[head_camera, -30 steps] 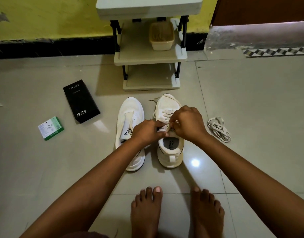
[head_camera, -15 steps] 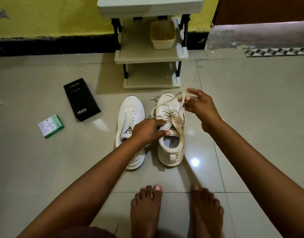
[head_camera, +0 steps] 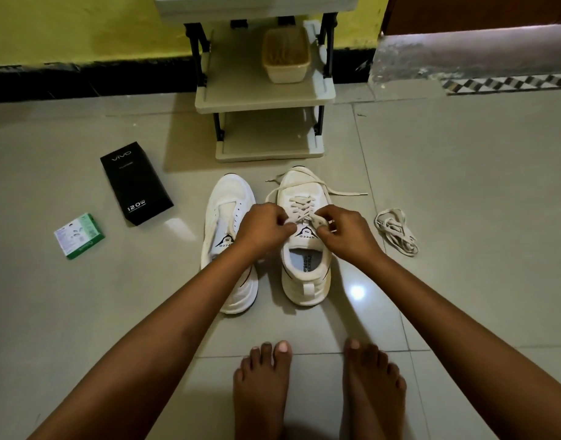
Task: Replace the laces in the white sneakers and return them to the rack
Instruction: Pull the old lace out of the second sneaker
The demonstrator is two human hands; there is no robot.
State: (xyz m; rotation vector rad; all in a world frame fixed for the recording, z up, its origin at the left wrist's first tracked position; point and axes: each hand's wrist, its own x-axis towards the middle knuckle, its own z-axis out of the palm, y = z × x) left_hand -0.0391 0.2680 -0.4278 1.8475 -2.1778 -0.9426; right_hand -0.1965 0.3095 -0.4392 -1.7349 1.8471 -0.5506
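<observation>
The laced sneaker (head_camera: 304,236) is stood on the floor just before the rack (head_camera: 266,100), the unlaced sneaker (head_camera: 230,242) touching its left side. The lace (head_camera: 301,211) is pinched at the top eyelets by both curled hands, left hand (head_camera: 264,228) and right hand (head_camera: 344,231). A spare lace bundle (head_camera: 395,231) lies right of the laced sneaker.

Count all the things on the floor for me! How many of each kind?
Sneakers: 2, left one and right one
Boxes: 2, black and green
Loose lace bundle: 1
Rack: 1
Total: 6
</observation>
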